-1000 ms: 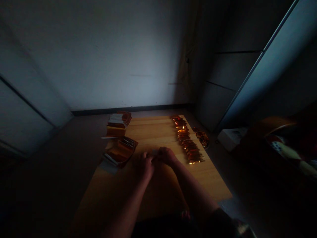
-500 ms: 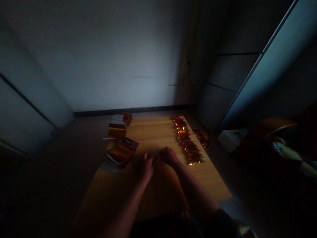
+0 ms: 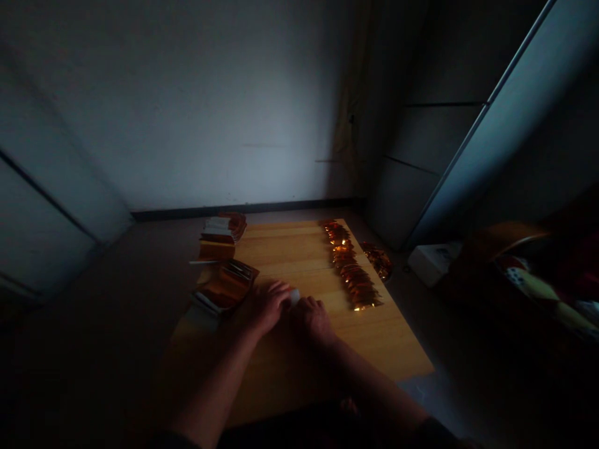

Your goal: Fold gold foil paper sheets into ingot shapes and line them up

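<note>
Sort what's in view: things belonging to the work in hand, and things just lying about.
Likely in use:
- pale piece between left hand and right hand
- brown sheets, left
- shiny row, right
- table

Probably just lying about:
- white box

1. Left hand (image 3: 271, 304) and right hand (image 3: 316, 319) are both bare, fingers kinda soft and blurry in this murky light.
2. Left forearm (image 3: 224, 377) and right forearm (image 3: 374, 383) are bare too, slimmer at the wrist and thicker further back.
3. Left sleeve (image 3: 172, 440) and right sleeve (image 3: 433, 431) look basically black, just peeking in down low.
4. Dark clothing (image 3: 285, 431) at bottom middle, plus a little reddish patch (image 3: 349, 405), can't tell if that's a print.
</note>
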The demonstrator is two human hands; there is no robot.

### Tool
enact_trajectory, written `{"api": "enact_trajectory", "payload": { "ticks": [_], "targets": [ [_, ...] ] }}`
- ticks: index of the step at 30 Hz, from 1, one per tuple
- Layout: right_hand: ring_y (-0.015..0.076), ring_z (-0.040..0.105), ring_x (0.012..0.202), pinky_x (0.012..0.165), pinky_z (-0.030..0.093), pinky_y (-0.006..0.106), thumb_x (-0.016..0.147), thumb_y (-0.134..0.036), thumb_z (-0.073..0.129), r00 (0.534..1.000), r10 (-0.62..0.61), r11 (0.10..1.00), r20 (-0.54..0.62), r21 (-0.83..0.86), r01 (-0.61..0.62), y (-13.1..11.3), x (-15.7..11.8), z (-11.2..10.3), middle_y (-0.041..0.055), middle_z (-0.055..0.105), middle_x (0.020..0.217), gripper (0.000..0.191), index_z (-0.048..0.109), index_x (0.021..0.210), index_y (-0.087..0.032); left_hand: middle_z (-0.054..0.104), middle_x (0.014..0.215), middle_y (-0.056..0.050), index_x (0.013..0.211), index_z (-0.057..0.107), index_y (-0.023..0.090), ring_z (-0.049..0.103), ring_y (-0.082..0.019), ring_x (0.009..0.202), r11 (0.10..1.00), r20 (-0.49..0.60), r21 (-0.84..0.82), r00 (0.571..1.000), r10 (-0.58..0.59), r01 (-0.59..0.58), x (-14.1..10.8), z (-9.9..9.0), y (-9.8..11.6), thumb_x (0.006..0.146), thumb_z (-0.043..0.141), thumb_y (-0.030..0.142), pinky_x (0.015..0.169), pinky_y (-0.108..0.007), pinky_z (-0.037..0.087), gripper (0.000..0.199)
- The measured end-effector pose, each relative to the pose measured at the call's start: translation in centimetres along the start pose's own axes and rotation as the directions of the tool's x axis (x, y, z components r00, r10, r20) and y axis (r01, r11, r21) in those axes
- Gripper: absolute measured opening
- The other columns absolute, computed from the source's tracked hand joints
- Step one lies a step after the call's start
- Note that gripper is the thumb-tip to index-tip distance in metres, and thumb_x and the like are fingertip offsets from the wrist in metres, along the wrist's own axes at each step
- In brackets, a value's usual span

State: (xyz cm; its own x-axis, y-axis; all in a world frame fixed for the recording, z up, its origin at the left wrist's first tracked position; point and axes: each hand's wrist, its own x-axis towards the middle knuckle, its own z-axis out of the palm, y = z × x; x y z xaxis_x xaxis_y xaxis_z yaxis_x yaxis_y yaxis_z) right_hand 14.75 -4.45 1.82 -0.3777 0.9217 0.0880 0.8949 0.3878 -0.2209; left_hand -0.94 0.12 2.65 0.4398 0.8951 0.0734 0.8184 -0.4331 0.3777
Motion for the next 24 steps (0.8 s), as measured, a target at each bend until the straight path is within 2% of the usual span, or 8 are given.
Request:
{"api": "enact_trajectory", "payload": {
  "ticks": [3,7,9,11,19,24],
  "targets": [
    [0.0204,0.05,0.091,0.075,0.037,0.03,0.091,-0.027,0.052,0.999,-0.042,0.999,0.005,0.033,0.042,0.4,0.1,0.2,0.0082,0.062,0.097,0.017,0.068,0.096,-0.023,0.057,0.134,-0.001,0.098,0.067,0.027,0.044,-0.019,0.129,0.999,-0.022,-0.034,1.0,-0.008,0.007,-0.2,0.2,0.1,0.081,0.046,0.013,0.11,-0.05,0.025,0.031],
    [0.018,0.051,0.088,0.076,0.037,0.028,0.086,-0.027,0.06,0.992,-0.11,0.984,-0.064,0.134,0.118,3.1,0.2,0.1,0.0063,0.063,0.098,0.012,0.071,0.091,-0.023,0.055,0.135,-0.002,0.093,0.065,0.026,0.043,-0.02,0.13,1.0,-0.029,-0.014,1.0,0.006,-0.006,-0.4,0.5,-0.3,0.08,0.049,0.015,0.11,-0.051,0.023,0.024],
    [0.0183,0.051,0.092,0.08,0.037,0.029,0.083,-0.026,0.064,0.984,-0.129,0.972,-0.121,0.179,0.149,4.5,0.2,0.1,0.006,0.063,0.103,0.014,0.072,0.095,-0.024,0.055,0.136,-0.001,0.09,0.063,0.025,0.043,-0.019,0.131,1.0,-0.004,-0.014,1.0,0.022,-0.022,-0.3,0.6,-0.6,0.079,0.049,0.015,0.11,-0.05,0.023,0.02],
    [0.0191,0.051,0.095,0.082,0.036,0.03,0.081,-0.028,0.067,0.98,-0.151,0.965,-0.131,0.196,0.175,5.4,0.2,0.2,0.0058,0.063,0.106,0.017,0.071,0.097,-0.025,0.055,0.136,0.0,0.089,0.061,0.025,0.042,-0.018,0.131,0.999,0.013,-0.014,0.999,0.035,-0.035,-0.2,0.6,-1.0,0.079,0.049,0.016,0.11,-0.049,0.024,0.018],
    [0.0199,0.051,0.095,0.081,0.035,0.031,0.081,-0.035,0.068,0.984,-0.127,0.967,-0.123,0.204,0.151,4.8,1.0,0.8,0.0057,0.063,0.106,0.019,0.072,0.098,-0.026,0.052,0.138,0.0,0.096,0.061,0.027,0.04,-0.018,0.133,0.998,0.064,0.017,0.996,0.057,-0.058,-0.2,0.4,-1.5,0.08,0.049,0.02,0.112,-0.049,0.022,0.021],
    [0.0181,0.055,0.09,0.08,0.04,0.029,0.081,-0.03,0.068,0.969,-0.181,0.942,-0.165,0.253,0.219,4.9,1.6,0.9,0.0061,0.063,0.101,0.014,0.073,0.094,-0.025,0.052,0.139,0.0,0.101,0.061,0.028,0.04,-0.02,0.133,0.999,0.073,0.011,0.997,0.04,-0.041,-0.2,0.6,-1.6,0.081,0.048,0.023,0.112,-0.052,0.021,0.024]
  ]
}}
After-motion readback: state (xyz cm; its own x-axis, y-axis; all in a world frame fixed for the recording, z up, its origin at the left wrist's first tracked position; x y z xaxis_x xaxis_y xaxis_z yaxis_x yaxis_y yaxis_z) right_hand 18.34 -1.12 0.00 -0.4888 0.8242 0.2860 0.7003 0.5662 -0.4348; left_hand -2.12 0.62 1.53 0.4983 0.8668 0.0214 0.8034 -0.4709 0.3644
